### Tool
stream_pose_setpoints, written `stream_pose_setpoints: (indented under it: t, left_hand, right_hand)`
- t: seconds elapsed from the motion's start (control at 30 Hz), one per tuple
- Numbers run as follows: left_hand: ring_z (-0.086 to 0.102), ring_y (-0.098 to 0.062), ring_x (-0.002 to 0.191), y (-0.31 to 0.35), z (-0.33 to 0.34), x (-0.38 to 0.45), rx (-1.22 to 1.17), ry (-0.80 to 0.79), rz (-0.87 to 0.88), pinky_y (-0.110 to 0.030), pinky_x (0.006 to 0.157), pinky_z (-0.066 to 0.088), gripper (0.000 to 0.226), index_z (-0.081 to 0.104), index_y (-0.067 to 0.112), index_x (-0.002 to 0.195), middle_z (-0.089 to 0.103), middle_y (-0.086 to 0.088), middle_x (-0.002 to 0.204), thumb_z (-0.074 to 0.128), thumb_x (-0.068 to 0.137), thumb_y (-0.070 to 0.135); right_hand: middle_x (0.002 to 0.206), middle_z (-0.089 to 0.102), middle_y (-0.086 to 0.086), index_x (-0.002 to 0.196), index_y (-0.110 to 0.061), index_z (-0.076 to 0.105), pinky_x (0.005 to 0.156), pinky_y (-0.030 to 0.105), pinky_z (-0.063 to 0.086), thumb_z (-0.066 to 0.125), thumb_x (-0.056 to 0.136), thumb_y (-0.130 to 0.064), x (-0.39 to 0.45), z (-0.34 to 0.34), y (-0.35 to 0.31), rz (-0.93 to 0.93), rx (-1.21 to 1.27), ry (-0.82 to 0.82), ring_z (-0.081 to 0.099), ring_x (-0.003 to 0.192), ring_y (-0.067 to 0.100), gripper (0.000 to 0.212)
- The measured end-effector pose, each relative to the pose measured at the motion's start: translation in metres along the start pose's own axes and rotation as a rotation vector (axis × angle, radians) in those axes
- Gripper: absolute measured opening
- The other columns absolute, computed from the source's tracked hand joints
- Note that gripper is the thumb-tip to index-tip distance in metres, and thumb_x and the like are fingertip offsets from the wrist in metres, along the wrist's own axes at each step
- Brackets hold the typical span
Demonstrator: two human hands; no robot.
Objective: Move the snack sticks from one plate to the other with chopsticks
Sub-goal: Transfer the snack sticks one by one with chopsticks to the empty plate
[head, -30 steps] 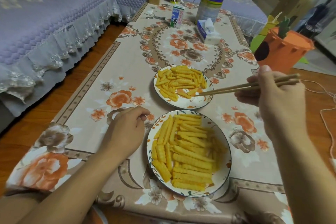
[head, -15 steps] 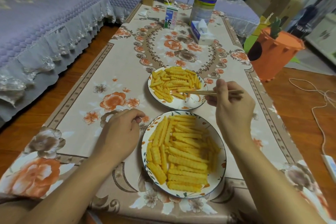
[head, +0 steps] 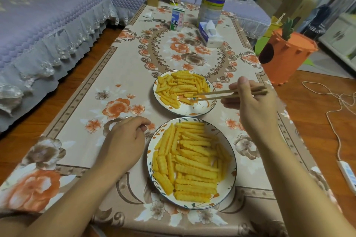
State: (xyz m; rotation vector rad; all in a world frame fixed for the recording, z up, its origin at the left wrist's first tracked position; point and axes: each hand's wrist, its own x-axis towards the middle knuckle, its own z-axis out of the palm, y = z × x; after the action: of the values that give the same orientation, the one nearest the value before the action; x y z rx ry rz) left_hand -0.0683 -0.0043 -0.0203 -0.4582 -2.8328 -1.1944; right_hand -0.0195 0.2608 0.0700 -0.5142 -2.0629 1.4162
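Right hand (head: pixel 254 109): fingers curled round the chopsticks (head: pixel 229 94), holding them over the far plate (head: pixel 204 110).
Left hand (head: pixel 125 140): loosely curled on the tablecloth (head: pixel 92 106), holding nothing, beside the near plate (head: pixel 230 183).
Change: chopstick tips stand further apart than half a second ago.
Chopsticks' axis: roughly level, tips pointing left, at the snack sticks (head: pixel 181 87) on the far plate.

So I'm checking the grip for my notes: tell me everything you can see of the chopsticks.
The chopsticks are a pair of plain, light brown sticks that look like wood or bamboo. The right hand grips them near their thick ends. They lie almost level, pointing left over the far plate, tips slightly apart among the snack sticks there.
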Motion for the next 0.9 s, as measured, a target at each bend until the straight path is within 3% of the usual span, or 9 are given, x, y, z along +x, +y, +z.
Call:
stream_pose_setpoints:
  t: [0.1, 0.23, 0.33, 0.4, 0.53, 0.67, 0.8, 0.9]
  left_hand:
    - [0.053, -0.007, 0.098, 0.001, 0.000, 0.000, -0.002, -0.003, 0.001, -0.025, 0.081, 0.038, 0.036, 0.071, 0.020, 0.116, 0.063, 0.013, 0.098, 0.045, 0.099, 0.003]
    - [0.054, -0.006, 0.097, 0.001, -0.001, 0.000, -0.012, -0.001, -0.003, -0.023, 0.081, 0.039, 0.036, 0.071, 0.020, 0.117, 0.062, 0.013, 0.099, 0.045, 0.100, 0.003]
    - [0.053, 0.004, 0.090, 0.000, -0.001, 0.001, -0.015, -0.004, -0.004, -0.006, 0.076, 0.035, 0.036, 0.071, 0.020, 0.116, 0.061, 0.014, 0.098, 0.045, 0.100, 0.003]
    - [0.053, 0.006, 0.090, 0.000, 0.000, 0.002, -0.012, -0.005, -0.004, -0.003, 0.075, 0.034, 0.036, 0.071, 0.021, 0.116, 0.061, 0.015, 0.099, 0.045, 0.100, 0.003]
    - [0.054, -0.004, 0.098, 0.001, 0.000, 0.001, -0.001, -0.001, 0.001, -0.017, 0.079, 0.038, 0.036, 0.071, 0.021, 0.117, 0.062, 0.014, 0.100, 0.045, 0.100, 0.003]
    - [0.054, -0.004, 0.096, 0.000, 0.000, 0.002, 0.002, 0.005, 0.003, -0.007, 0.076, 0.035, 0.036, 0.071, 0.022, 0.116, 0.062, 0.015, 0.098, 0.046, 0.099, 0.003]
    - [0.058, -0.011, 0.103, 0.002, 0.003, 0.002, 0.004, 0.002, 0.010, -0.026, 0.082, 0.041, 0.036, 0.071, 0.024, 0.114, 0.065, 0.014, 0.099, 0.046, 0.098, 0.003]
    - [0.054, -0.010, 0.100, 0.004, 0.005, 0.001, 0.019, 0.000, -0.008, -0.029, 0.080, 0.040, 0.037, 0.071, 0.024, 0.114, 0.065, 0.012, 0.100, 0.044, 0.099, 0.004]
  right_hand:
    - [0.082, 0.075, 0.015, 0.096, -0.009, 0.073, 0.077, 0.050, 0.064, 0.050, 0.107, -0.036, 0.001, 0.005, 0.009, 0.039, 0.023, -0.012, 0.076, 0.074, 0.030, 0.037]
    - [0.082, 0.073, 0.022, 0.097, 0.001, 0.070, 0.067, 0.043, 0.065, 0.050, 0.108, -0.032, 0.003, 0.000, 0.005, 0.044, 0.053, 0.010, 0.076, 0.067, 0.030, 0.041]
    - [0.076, 0.072, 0.018, 0.091, -0.001, 0.070, 0.062, 0.038, 0.064, 0.049, 0.108, -0.029, 0.002, -0.005, -0.001, -0.020, 0.048, 0.040, 0.075, 0.063, 0.029, 0.039]
    - [0.075, 0.073, 0.015, 0.091, -0.002, 0.071, 0.063, 0.039, 0.064, 0.049, 0.108, -0.029, 0.003, -0.003, 0.000, -0.012, 0.050, 0.037, 0.075, 0.063, 0.029, 0.038]
    - [0.077, 0.073, 0.017, 0.093, -0.001, 0.071, 0.068, 0.046, 0.065, 0.051, 0.107, -0.034, 0.003, 0.002, 0.008, 0.072, 0.046, 0.020, 0.076, 0.066, 0.030, 0.041]
    - [0.076, 0.073, 0.021, 0.092, 0.006, 0.068, 0.064, 0.043, 0.065, 0.047, 0.109, -0.034, 0.003, -0.005, -0.002, 0.067, 0.054, 0.061, 0.075, 0.063, 0.030, 0.049]
    - [0.067, 0.072, 0.016, 0.080, -0.002, 0.067, 0.060, 0.043, 0.064, 0.044, 0.110, -0.034, 0.000, -0.024, -0.032, 0.049, 0.070, 0.073, 0.074, 0.060, 0.033, 0.049]
    - [0.070, 0.072, 0.018, 0.085, 0.001, 0.067, 0.059, 0.040, 0.064, 0.042, 0.110, -0.036, -0.008, -0.046, -0.059, 0.066, -0.038, 0.004, 0.075, 0.061, 0.030, 0.052]
